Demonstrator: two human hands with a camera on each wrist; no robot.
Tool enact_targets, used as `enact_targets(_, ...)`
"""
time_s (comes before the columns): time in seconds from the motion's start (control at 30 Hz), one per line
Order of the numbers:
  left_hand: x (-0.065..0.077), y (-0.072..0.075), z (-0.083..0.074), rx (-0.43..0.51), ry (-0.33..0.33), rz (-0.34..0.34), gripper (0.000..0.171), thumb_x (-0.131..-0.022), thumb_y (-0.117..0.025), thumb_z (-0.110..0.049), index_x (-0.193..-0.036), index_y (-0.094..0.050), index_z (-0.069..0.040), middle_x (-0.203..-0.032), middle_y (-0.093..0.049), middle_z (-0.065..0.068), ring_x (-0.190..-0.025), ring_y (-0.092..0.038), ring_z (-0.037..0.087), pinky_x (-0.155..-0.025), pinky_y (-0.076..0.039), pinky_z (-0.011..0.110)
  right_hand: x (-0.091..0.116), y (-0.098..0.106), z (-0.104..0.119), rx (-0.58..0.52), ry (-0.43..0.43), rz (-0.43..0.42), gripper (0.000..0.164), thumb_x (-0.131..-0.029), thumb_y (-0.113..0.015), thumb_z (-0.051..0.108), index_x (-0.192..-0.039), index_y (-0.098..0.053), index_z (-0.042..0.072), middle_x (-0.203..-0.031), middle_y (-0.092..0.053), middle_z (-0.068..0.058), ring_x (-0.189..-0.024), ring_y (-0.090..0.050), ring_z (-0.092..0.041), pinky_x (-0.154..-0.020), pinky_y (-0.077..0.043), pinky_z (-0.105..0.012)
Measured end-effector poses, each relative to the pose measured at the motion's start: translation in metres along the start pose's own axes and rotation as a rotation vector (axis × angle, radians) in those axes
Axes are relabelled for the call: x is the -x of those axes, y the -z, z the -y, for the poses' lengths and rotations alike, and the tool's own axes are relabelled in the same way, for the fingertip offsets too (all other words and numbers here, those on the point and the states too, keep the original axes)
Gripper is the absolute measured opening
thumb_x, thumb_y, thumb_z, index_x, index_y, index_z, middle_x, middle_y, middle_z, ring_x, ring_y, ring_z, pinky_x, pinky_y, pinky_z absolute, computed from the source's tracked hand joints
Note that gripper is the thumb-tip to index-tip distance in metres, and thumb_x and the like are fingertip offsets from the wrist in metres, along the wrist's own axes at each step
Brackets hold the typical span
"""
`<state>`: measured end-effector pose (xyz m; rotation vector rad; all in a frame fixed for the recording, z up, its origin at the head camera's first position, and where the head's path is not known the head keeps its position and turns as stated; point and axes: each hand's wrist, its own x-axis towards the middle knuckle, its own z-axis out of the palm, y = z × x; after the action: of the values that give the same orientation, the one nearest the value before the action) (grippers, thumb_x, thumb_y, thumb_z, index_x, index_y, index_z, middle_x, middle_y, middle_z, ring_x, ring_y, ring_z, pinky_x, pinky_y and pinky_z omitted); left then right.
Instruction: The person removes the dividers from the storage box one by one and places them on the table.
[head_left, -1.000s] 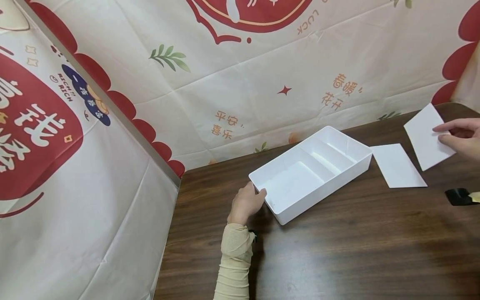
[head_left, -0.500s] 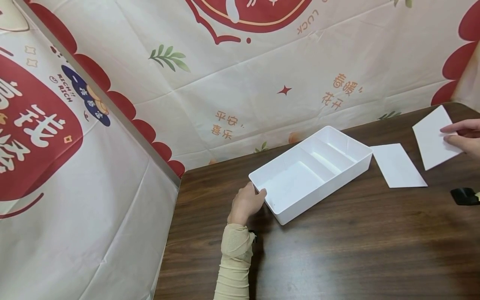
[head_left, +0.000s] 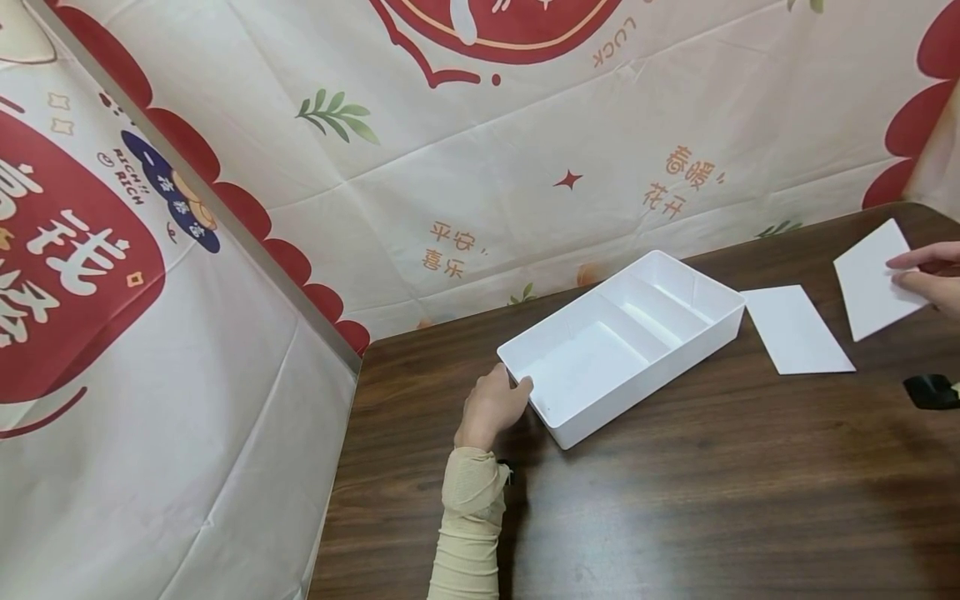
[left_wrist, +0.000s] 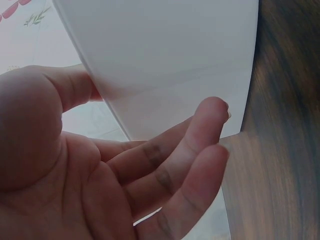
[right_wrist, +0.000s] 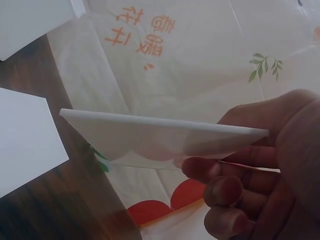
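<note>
In the head view, the left hand (head_left: 491, 408) grips the near-left end of a white divided tray (head_left: 652, 377), its thumb over the rim. The tray stands on the dark wood table (head_left: 675, 508), with one large compartment toward that hand and two narrow ones beyond. At the right edge, the right hand (head_left: 933, 277) pinches a raised white panel (head_left: 870, 283); a flat white panel (head_left: 798, 331) lies between it and the tray, just beside the tray's right corner.

In the left wrist view, the thumb reaches past the tray's edge while the other fingers bend along the outer wall; whether every fingertip touches cannot be told.

In the right wrist view, thumb and fingers clasp the raised panel, seen nearly edge-on before the printed backdrop (right_wrist: 200, 65).
</note>
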<state>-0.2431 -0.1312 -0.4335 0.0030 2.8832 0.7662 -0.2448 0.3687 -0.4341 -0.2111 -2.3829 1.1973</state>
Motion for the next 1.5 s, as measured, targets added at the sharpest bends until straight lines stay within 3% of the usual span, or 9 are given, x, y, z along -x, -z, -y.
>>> enact_targets(0.1, -0.001, 0.000, 0.000, -0.001, 0.003, 0.000, 0.055, -0.091, -0.048, -0.042, -0.128, -0.052, -0.002, -0.119, -0.063, 0.018, -0.098, -0.059, 0.031, -0.082, -0.048, 0.049, -0.009, -0.001, -0.020, 0.003, -0.021, 0.010, 0.069, -0.086, -0.054, 0.003, -0.063, -0.040, 0.067, -0.051, -0.036, 0.024, -0.040, -0.034, 0.002, -0.037, -0.028, -0.017)
enact_targets(0.2, -0.001, 0.000, 0.001, 0.003, 0.006, 0.002, 0.056, -0.092, -0.047, -0.043, -0.129, -0.052, -0.002, -0.120, -0.063, 0.018, -0.098, -0.059, 0.031, -0.083, -0.048, 0.049, -0.029, -0.006, -0.070, -0.045, -0.022, 0.022, 0.061, -0.086, -0.057, 0.006, -0.069, -0.047, 0.064, -0.049, -0.039, 0.025, -0.038, -0.037, 0.001, -0.032, -0.030, -0.026)
enact_targets(0.33, -0.001, 0.000, 0.001, 0.008, 0.007, 0.002, 0.056, -0.092, -0.047, -0.044, -0.130, -0.051, -0.003, -0.120, -0.063, 0.018, -0.097, -0.059, 0.030, -0.082, -0.048, 0.050, -0.058, -0.011, -0.143, -0.113, -0.013, 0.031, 0.047, -0.086, -0.062, 0.009, -0.080, -0.058, 0.056, -0.051, -0.044, 0.028, -0.037, -0.041, 0.001, -0.030, -0.032, -0.025)
enact_targets(0.47, -0.001, 0.001, 0.001, 0.003, 0.006, 0.003, 0.056, -0.092, -0.047, -0.043, -0.129, -0.051, -0.002, -0.120, -0.063, 0.018, -0.097, -0.059, 0.030, -0.082, -0.048, 0.049, -0.070, -0.015, -0.171, -0.119, -0.011, 0.026, 0.043, -0.085, -0.064, 0.010, -0.083, -0.060, 0.052, -0.052, -0.048, 0.029, -0.038, -0.041, -0.001, -0.033, -0.032, -0.019)
enact_targets(0.7, 0.000, 0.001, 0.002, -0.006, 0.004, 0.003, 0.055, -0.092, -0.046, -0.043, -0.128, -0.052, -0.002, -0.120, -0.063, 0.019, -0.097, -0.059, 0.030, -0.082, -0.048, 0.049, -0.065, -0.018, -0.160, -0.118, 0.013, 0.011, 0.049, -0.084, -0.063, 0.006, -0.077, -0.057, 0.054, -0.050, -0.047, 0.028, -0.037, -0.040, -0.001, -0.032, -0.032, -0.019)
enact_targets(1.0, 0.000, 0.001, 0.002, -0.001, -0.006, 0.001, 0.054, -0.092, -0.046, -0.042, -0.129, -0.051, -0.002, -0.119, -0.063, 0.018, -0.093, -0.059, 0.028, -0.081, -0.048, 0.048, -0.055, -0.018, -0.146, -0.099, -0.018, -0.002, 0.054, -0.084, -0.061, 0.006, -0.072, -0.054, 0.058, -0.050, -0.046, 0.032, -0.039, -0.039, 0.002, -0.034, -0.032, -0.016)
enact_targets(1.5, 0.000, 0.001, 0.002, 0.002, 0.017, 0.007, 0.053, -0.092, -0.046, -0.043, -0.128, -0.052, -0.004, -0.114, -0.064, 0.015, -0.086, -0.056, 0.025, -0.078, -0.048, 0.046, -0.050, -0.018, -0.134, -0.069, 0.002, 0.029, 0.060, -0.083, -0.060, 0.005, -0.069, -0.049, 0.062, -0.052, -0.045, 0.031, -0.040, -0.040, 0.001, -0.035, -0.034, -0.016)
